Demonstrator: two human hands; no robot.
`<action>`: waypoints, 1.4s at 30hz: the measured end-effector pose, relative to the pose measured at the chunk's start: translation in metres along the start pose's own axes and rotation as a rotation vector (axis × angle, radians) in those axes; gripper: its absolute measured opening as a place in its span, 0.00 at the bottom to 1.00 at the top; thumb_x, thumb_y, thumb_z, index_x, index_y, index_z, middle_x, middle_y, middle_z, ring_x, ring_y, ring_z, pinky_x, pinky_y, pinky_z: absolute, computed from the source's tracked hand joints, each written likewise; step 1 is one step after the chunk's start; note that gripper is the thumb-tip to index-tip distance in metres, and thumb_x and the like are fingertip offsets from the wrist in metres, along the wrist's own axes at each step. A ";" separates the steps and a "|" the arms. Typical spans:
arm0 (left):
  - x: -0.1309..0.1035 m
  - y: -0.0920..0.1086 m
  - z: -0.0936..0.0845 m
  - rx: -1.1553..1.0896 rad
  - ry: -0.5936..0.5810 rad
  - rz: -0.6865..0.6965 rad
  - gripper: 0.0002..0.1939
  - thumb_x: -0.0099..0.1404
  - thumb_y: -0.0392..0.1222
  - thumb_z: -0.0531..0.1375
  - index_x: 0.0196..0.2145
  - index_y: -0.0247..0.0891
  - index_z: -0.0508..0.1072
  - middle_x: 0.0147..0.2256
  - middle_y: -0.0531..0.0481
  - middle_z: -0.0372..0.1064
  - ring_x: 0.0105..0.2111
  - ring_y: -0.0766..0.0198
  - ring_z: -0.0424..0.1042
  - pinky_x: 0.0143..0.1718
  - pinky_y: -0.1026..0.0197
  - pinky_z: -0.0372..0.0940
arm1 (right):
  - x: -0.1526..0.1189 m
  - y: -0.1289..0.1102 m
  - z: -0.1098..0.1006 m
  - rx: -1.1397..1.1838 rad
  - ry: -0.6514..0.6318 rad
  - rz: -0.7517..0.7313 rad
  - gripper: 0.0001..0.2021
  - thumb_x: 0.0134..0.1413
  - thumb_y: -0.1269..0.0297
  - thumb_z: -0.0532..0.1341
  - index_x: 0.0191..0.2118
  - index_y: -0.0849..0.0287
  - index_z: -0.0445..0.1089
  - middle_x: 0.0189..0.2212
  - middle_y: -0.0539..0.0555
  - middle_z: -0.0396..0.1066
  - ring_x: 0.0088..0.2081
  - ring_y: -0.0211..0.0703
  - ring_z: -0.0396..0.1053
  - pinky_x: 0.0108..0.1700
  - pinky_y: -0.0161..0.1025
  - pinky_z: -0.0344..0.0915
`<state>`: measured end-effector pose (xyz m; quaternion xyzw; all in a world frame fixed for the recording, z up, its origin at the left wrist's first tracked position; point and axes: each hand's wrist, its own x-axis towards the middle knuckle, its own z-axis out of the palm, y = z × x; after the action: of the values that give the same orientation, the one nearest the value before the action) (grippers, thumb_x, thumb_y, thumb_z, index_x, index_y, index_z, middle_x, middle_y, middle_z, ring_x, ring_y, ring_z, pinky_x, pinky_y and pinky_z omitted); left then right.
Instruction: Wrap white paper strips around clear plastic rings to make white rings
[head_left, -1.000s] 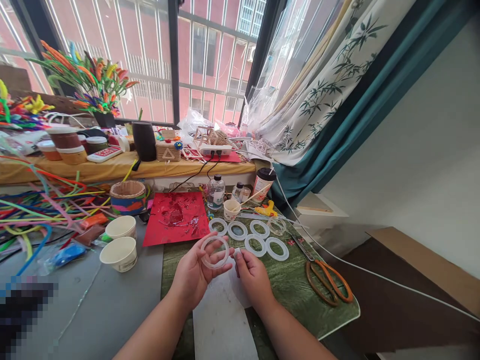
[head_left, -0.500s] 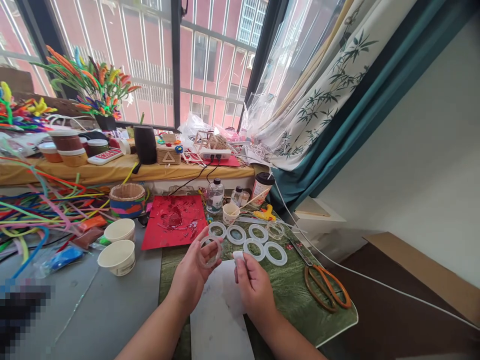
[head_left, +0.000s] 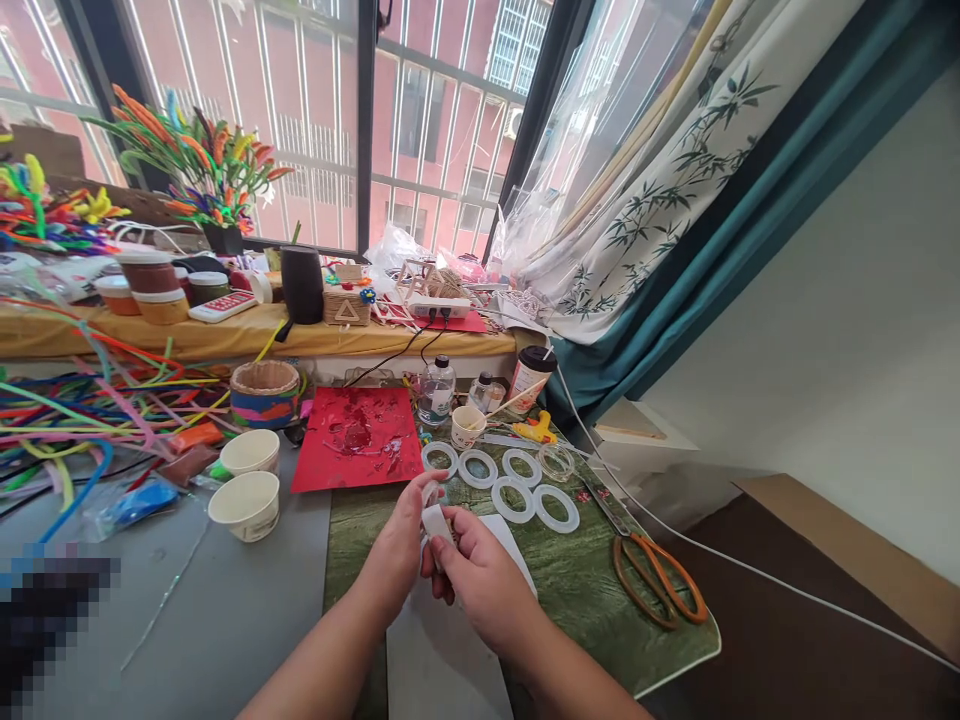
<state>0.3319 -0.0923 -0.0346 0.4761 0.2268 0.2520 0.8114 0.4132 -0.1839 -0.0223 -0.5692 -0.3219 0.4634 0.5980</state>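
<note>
My left hand (head_left: 396, 545) is closed around a clear ring (head_left: 429, 491), its fingers partly hiding it. Pressed up against that ring is a folded white strip (head_left: 437, 522), pinched in my right hand (head_left: 484, 580); whether it is paper or cloth I cannot tell. Both hands meet above a white board (head_left: 446, 655) on the green mat. Just beyond them lie several translucent rings (head_left: 556, 509), flat on the mat.
Large orange-handled scissors (head_left: 664, 580) lie at the right. Behind the rings stand a paper cup (head_left: 468, 427) with a stick, bottles (head_left: 436, 392) and a yellow glue gun (head_left: 535, 429). To the left are a red sheet (head_left: 360, 440) and two white bowls (head_left: 246, 507).
My right hand has moved left and brought the white strip against the ring. My left hand has closed more around the ring, and the view has shifted slightly.
</note>
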 end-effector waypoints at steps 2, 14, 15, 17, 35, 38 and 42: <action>-0.002 0.002 0.001 0.080 -0.030 -0.001 0.36 0.67 0.69 0.53 0.63 0.44 0.64 0.21 0.58 0.64 0.11 0.69 0.58 0.12 0.65 0.58 | 0.002 -0.002 0.002 0.033 0.001 0.019 0.26 0.53 0.38 0.65 0.40 0.57 0.64 0.24 0.45 0.65 0.21 0.34 0.59 0.24 0.34 0.55; 0.005 -0.005 -0.003 0.035 -0.024 0.008 0.29 0.67 0.67 0.55 0.54 0.42 0.65 0.25 0.58 0.62 0.21 0.66 0.63 0.23 0.64 0.62 | 0.008 -0.011 0.000 -0.025 0.027 -0.096 0.23 0.56 0.39 0.65 0.38 0.58 0.70 0.27 0.47 0.65 0.25 0.35 0.59 0.29 0.34 0.56; 0.005 -0.004 -0.002 0.018 -0.029 0.004 0.28 0.67 0.67 0.55 0.53 0.42 0.65 0.25 0.58 0.62 0.21 0.66 0.63 0.23 0.63 0.62 | 0.008 -0.014 -0.001 -0.015 0.007 -0.087 0.23 0.55 0.40 0.65 0.37 0.58 0.71 0.27 0.48 0.66 0.25 0.35 0.59 0.29 0.34 0.56; 0.003 0.000 0.001 -0.004 -0.028 -0.005 0.26 0.67 0.66 0.55 0.51 0.43 0.65 0.25 0.59 0.62 0.20 0.67 0.64 0.23 0.63 0.62 | 0.009 -0.016 -0.004 0.030 -0.014 -0.058 0.22 0.54 0.41 0.66 0.35 0.58 0.72 0.27 0.48 0.66 0.25 0.34 0.58 0.28 0.34 0.55; 0.002 0.005 -0.001 0.223 0.071 0.140 0.25 0.66 0.63 0.60 0.51 0.43 0.75 0.41 0.47 0.76 0.31 0.62 0.71 0.32 0.62 0.66 | 0.012 -0.015 0.001 -0.374 0.182 -0.232 0.17 0.70 0.56 0.52 0.29 0.56 0.62 0.24 0.48 0.63 0.26 0.38 0.60 0.29 0.35 0.55; 0.001 0.003 -0.001 0.202 0.067 0.121 0.25 0.68 0.63 0.57 0.50 0.43 0.77 0.45 0.45 0.77 0.40 0.56 0.74 0.39 0.60 0.67 | 0.013 -0.015 0.001 -0.670 0.191 -0.380 0.14 0.70 0.64 0.50 0.30 0.56 0.62 0.27 0.50 0.66 0.29 0.40 0.62 0.32 0.37 0.55; 0.003 0.004 -0.002 0.294 0.074 0.134 0.22 0.71 0.59 0.54 0.46 0.43 0.80 0.44 0.46 0.77 0.46 0.55 0.73 0.49 0.59 0.66 | 0.013 -0.013 -0.004 -1.071 0.102 -0.540 0.08 0.64 0.73 0.52 0.34 0.58 0.65 0.30 0.55 0.70 0.31 0.44 0.64 0.34 0.40 0.55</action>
<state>0.3318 -0.0870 -0.0321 0.5943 0.2590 0.2869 0.7053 0.4241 -0.1728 -0.0121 -0.7108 -0.6148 0.0407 0.3393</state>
